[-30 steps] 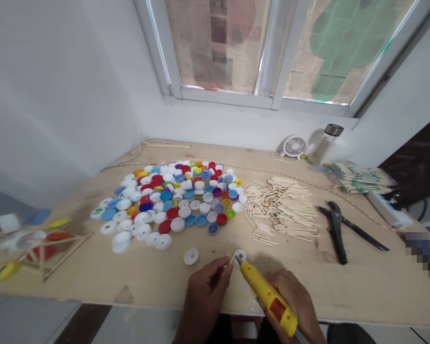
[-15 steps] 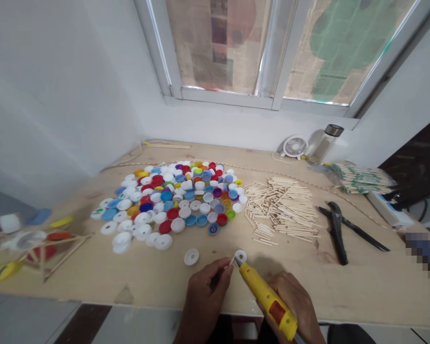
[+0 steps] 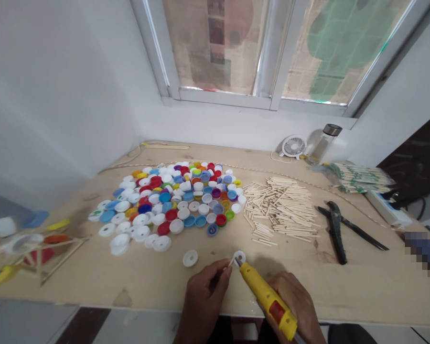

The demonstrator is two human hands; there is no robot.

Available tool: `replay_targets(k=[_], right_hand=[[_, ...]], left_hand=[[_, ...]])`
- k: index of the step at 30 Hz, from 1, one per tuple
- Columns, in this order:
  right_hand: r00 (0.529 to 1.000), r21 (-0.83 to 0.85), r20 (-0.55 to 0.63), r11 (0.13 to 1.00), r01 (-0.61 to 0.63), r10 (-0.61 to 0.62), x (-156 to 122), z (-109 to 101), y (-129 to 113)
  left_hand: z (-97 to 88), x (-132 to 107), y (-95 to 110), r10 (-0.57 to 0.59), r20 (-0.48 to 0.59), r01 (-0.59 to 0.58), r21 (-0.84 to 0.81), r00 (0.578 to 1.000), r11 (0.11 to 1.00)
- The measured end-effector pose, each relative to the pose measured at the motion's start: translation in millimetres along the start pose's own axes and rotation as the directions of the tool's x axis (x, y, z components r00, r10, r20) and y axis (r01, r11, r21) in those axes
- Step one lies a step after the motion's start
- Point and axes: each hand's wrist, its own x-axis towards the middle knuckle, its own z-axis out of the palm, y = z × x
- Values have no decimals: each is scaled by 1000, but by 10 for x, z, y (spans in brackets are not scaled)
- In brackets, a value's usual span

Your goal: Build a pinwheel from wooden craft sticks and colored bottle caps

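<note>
My right hand point(image 3: 294, 306) grips a yellow soldering-iron-like tool point(image 3: 267, 298) whose metal tip rests on a white bottle cap point(image 3: 240, 258) lying on the wooden table point(image 3: 344, 291). My left hand point(image 3: 204, 296) is closed in a pinch, holding a short thin wooden stick point(image 3: 231, 262) against the left side of that cap. A second lone white cap point(image 3: 190, 258) lies a little to the left of my left hand's fingers.
A spread of several coloured bottle caps point(image 3: 175, 200) covers the table's left middle. Several short wooden sticks point(image 3: 283, 210) lie right of it, then black pliers point(image 3: 335, 229). A small fan point(image 3: 294, 145), a bottle point(image 3: 324, 141) and bagged sticks point(image 3: 358, 177) stand at the back right. A stick-and-cap structure point(image 3: 28, 246) sits far left.
The view has shifted slightly. My hands, the tool and the cap stay in the same pose.
</note>
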Motion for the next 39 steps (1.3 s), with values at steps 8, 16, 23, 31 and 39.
replay_targets(k=[8, 16, 23, 31, 39], right_hand=[[991, 77, 6, 988, -132, 132, 83, -180, -2], [981, -102, -70, 977, -188, 182, 37, -685, 316], [991, -182, -82, 976, -120, 106, -115, -831, 623], [970, -36, 11, 970, -242, 242, -136, -674, 502], [968, 0, 61, 969, -245, 245, -100, -660, 419]], left_hand=[[-9, 20, -18, 37, -17, -37, 7, 999, 999], [-145, 171, -72, 374, 41, -371, 266, 926, 890], [-177, 323, -128, 569, 225, -602, 457, 791, 655], [-165, 338, -158, 593, 286, -647, 484, 753, 589], [-158, 330, -177, 596, 310, -659, 510, 740, 553]])
